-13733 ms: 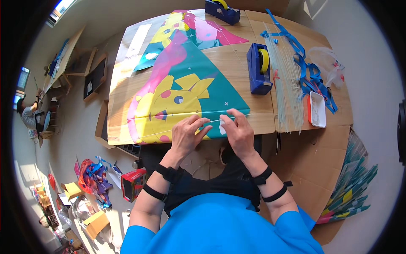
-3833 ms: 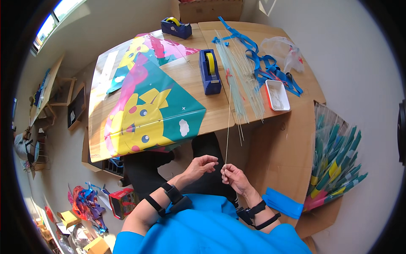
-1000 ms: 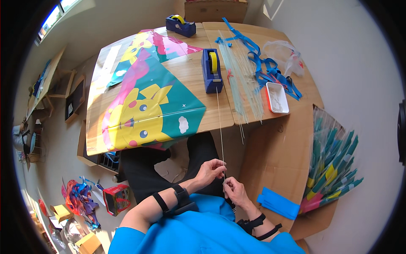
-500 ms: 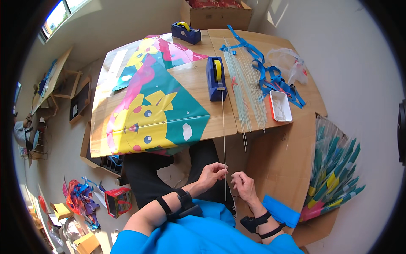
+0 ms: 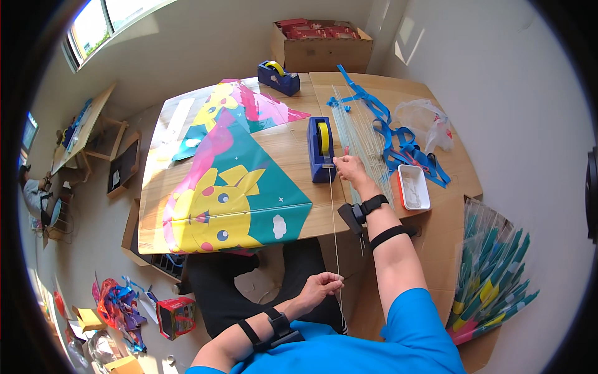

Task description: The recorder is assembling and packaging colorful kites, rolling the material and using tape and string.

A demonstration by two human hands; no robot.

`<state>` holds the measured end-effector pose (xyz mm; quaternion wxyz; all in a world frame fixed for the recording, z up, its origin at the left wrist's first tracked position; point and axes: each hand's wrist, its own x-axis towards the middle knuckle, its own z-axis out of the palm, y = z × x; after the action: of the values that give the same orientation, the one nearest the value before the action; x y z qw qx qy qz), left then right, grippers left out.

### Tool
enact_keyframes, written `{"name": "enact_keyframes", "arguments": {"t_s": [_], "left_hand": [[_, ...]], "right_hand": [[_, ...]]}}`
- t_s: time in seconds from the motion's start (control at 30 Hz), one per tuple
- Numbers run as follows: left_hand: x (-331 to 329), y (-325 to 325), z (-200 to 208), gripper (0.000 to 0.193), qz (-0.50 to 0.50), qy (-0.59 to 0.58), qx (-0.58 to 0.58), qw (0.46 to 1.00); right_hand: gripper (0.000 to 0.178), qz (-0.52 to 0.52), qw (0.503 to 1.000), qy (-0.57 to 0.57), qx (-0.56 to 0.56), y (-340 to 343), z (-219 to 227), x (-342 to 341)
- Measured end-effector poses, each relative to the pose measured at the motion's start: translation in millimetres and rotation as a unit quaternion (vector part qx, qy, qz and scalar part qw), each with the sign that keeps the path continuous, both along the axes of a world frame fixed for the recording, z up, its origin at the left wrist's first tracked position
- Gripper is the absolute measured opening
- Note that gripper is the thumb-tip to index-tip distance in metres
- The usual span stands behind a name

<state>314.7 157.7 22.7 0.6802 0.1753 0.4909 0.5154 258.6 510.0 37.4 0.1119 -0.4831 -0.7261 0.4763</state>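
Note:
My left hand (image 5: 316, 290) pinches a thin pale rod (image 5: 335, 232) low in front of the table. The rod runs up to the front of a blue tape dispenser (image 5: 316, 149) with a yellow core. At the dispenser's front end, my right hand (image 5: 350, 169) has its fingertips pressed together beside the cutting edge; whatever they grip is too small to make out. To the left lies a printed kite sheet (image 5: 280, 187), teal and pink with a yellow cartoon figure. A bundle of thin pale rods (image 5: 367, 134) lies right of the dispenser.
Behind are a second tape dispenser (image 5: 278, 79) and another printed sheet (image 5: 265, 106). Blue ribbon (image 5: 405, 146), a plastic bag (image 5: 423, 121) and a red-and-white tray (image 5: 426, 193) lie at the right. Rolled teal kites (image 5: 492, 280) stand below. A carton (image 5: 321, 53) sits beyond the table.
My right hand has moved up and forward from beside my left hand to the tape dispenser. My left hand keeps its pinch on the rod. The view has tilted up slightly.

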Motion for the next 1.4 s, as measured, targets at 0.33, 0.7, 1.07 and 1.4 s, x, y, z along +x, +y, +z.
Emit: {"name": "enact_keyframes", "arguments": {"t_s": [0.33, 0.7, 1.07, 1.4], "left_hand": [[6, 8, 1, 0.017, 0.005, -0.021, -0.009, 1.000], [13, 13, -8, 0.016, -0.005, -0.044, 0.004, 0.999], [10, 16, -16, 0.013, 0.002, -0.008, 0.007, 1.000], [14, 15, -12, 0.013, 0.006, 0.023, -0.018, 1.000]], "right_hand": [[0.023, -0.099, 0.990, 0.062, -0.079, 5, -22, -15], [0.013, -0.073, 0.954, 0.143, -0.252, 0, -4, 17], [0.013, -0.146, 0.950, 0.156, -0.226, -239, 60, 200], [0.015, -0.215, 0.939, 0.125, -0.238, -377, 51, 300]]}}
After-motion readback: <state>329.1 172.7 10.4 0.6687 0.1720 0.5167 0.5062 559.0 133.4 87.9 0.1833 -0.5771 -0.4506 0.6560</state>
